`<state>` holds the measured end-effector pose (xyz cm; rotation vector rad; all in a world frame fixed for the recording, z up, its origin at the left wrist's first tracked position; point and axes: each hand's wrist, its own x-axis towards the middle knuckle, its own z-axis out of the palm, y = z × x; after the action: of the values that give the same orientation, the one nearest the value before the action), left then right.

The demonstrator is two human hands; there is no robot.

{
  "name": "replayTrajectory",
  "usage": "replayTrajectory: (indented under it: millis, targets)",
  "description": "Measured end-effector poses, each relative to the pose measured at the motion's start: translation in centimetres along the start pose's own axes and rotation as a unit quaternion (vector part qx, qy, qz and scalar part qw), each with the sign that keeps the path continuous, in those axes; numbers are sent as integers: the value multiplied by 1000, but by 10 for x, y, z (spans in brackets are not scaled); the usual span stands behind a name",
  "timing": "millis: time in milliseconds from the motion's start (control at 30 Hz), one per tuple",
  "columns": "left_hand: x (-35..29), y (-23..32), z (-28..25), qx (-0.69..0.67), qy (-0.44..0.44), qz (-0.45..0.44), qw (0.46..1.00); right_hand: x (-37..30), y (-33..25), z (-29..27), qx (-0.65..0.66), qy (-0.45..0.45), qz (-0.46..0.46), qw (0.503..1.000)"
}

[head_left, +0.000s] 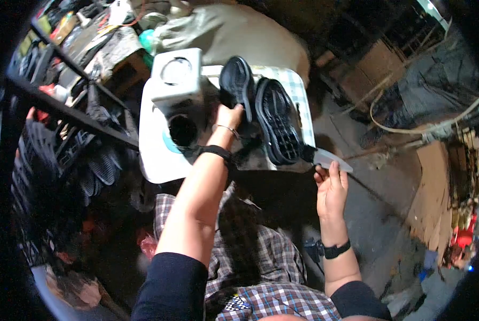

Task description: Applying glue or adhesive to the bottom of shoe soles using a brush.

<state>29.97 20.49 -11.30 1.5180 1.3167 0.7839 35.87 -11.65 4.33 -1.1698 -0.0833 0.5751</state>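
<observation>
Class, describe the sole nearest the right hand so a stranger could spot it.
Find the white table below the big pale sack. On its right side, the sole lies lengthwise, near the right hand. Unlike the smoother sole in the left hand, it shows a grid of pockets.

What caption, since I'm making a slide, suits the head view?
Left hand holding one black shoe sole, right hand holding a pale, dark-tipped tool beside another sole.
</observation>
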Motion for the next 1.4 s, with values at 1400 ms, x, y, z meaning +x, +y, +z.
replayTrajectory:
  millis: [1400]
  targets:
    - [-395,-43,-270,-313,-158,-156,923,-37,82,116,-150,-236,-3,960]
